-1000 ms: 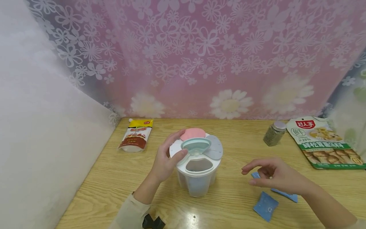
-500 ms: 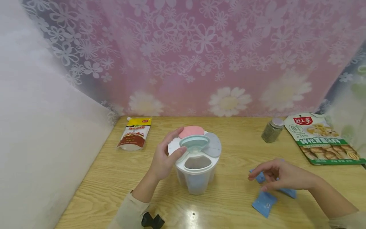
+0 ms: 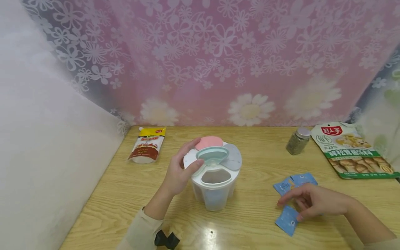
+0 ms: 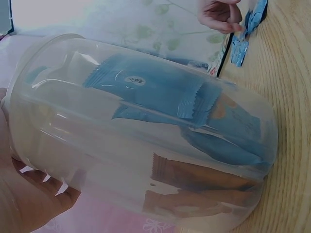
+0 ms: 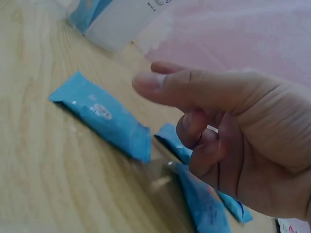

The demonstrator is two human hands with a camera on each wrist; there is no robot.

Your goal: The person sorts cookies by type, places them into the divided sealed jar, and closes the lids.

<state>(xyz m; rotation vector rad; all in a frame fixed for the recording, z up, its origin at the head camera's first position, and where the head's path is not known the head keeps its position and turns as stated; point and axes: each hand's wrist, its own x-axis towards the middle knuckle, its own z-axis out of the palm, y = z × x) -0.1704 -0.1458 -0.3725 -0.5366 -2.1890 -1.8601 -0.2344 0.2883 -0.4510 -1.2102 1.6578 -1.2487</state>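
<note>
My left hand (image 3: 178,173) grips the lid edge of a clear plastic compartment container (image 3: 215,200), thumb by a raised mint-green flap (image 3: 212,152). The front opening (image 3: 216,177) is uncovered; pink (image 3: 210,142) and grey (image 3: 232,158) flaps lie flat. Through the wall, the left wrist view shows blue sachets (image 4: 146,85) and brown sachets (image 4: 194,174) in separate sections. My right hand (image 3: 317,200) hovers with loosely bent fingers, holding nothing, close over blue sachets on the table. One sachet (image 3: 286,221) lies below its thumb; two others (image 3: 283,186) overlap beyond the fingers.
A spouted pouch (image 3: 148,146) lies at the back left of the wooden table (image 3: 256,222). At the back right stand a glass jar of dried herbs (image 3: 298,141) and a green-white food bag (image 3: 353,151). A flowered curtain (image 3: 193,69) hangs behind.
My right hand has moved right and down toward the nearest sachet, uncovering the ones behind. The left hand keeps its grip on the container. The head view has shifted slightly.
</note>
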